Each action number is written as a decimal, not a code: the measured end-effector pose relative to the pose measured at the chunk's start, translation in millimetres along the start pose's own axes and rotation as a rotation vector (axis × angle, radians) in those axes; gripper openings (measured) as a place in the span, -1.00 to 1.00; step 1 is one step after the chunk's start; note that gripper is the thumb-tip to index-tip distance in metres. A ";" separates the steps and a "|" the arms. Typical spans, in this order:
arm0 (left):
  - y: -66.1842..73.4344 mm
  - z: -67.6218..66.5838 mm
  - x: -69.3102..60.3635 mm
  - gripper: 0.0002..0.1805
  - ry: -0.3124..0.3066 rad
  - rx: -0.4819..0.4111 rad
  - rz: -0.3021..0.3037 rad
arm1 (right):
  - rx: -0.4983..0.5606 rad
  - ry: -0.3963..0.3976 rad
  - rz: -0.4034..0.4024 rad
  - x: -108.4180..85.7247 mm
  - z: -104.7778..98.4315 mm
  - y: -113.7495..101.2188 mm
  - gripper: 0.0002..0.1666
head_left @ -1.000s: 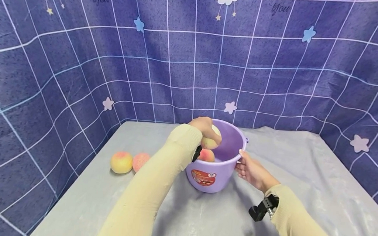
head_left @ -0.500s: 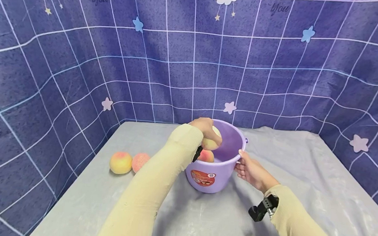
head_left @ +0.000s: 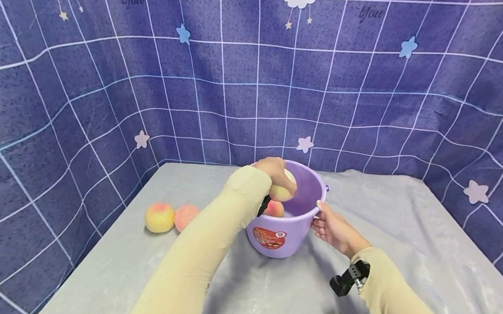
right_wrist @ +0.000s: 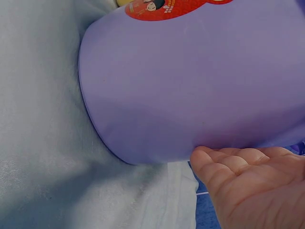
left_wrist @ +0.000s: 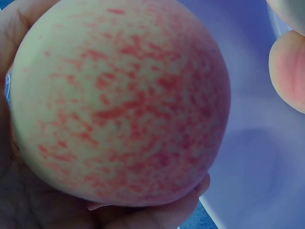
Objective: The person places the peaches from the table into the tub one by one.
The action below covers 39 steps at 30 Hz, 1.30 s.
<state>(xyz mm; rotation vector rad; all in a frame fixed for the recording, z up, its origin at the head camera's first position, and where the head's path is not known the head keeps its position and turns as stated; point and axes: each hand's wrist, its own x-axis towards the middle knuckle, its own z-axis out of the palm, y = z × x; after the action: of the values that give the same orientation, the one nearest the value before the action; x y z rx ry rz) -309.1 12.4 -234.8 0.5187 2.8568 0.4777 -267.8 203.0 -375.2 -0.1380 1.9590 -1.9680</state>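
My left hand grips a pale peach above the mouth of a purple bucket. The left wrist view shows that peach large, streaked with red, fingers and palm wrapped around it. Inside the bucket, below this hand, sits another peach, partly hidden by my wrist. My right hand holds the bucket's rim at the right, thumb over the edge and fingers against the outer wall. In the right wrist view the fingertips touch the bucket's side.
Left of the bucket, a yellow-and-red peach and a pinkish-red peach lie on the grey-covered table; my left sleeve partly covers the pinkish one. A blue gridded curtain stands behind and at both sides.
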 end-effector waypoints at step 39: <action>-6.2 -1.1 -17.6 -0.33 -0.008 0.089 0.086 | -0.023 -0.018 -0.001 1.2 0.0 1.0 0.01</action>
<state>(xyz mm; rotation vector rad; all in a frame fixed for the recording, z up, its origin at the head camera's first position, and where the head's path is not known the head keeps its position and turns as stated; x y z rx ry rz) -295.1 0.1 -233.5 0.6598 2.8675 0.3630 -268.7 202.7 -376.4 -0.1617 1.9713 -1.9388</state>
